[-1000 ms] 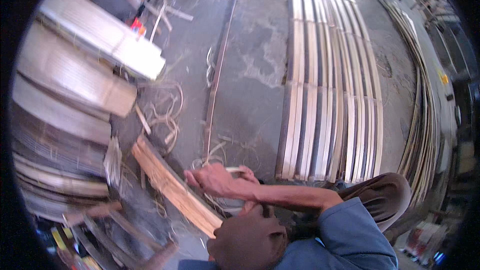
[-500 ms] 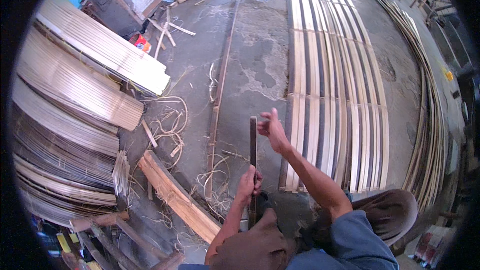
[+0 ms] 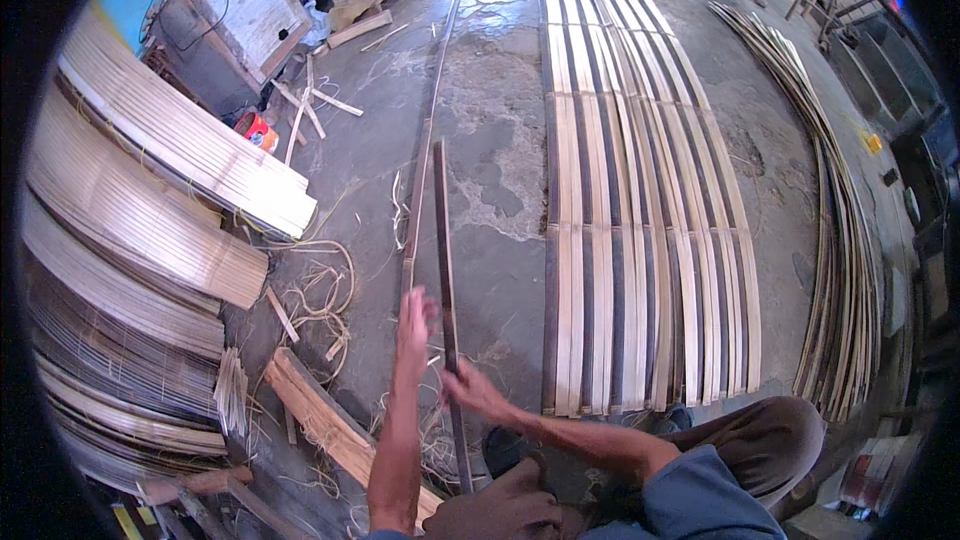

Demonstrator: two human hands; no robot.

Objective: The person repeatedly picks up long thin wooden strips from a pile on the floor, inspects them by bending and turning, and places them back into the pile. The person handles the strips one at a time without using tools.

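Observation:
A long, narrow dark strip (image 3: pixel 444 260), which looks like split bamboo, stands up in front of me, its lower end between my legs. My right hand (image 3: pixel 472 388) is closed round its middle. My left hand (image 3: pixel 414 325) is raised just left of the strip, somewhat smeared by motion, its fingers apart and not wrapped round it. Behind that hand, a longer brown strip (image 3: pixel 422 155) lies along the floor.
Pale and dark slats (image 3: pixel 600 270) lie side by side on the right. Beyond them is a bundle of thin strips (image 3: pixel 835 200). Stacked slatted panels (image 3: pixel 150 190) fill the left. Near me are a split log (image 3: pixel 325 420) and curled shavings (image 3: pixel 320 300). A red bucket (image 3: pixel 258 131) stands farther back.
My left hand has let go of the dark strip and moved up and left. My right hand has come down and closed on the strip, which now reaches higher and farther left.

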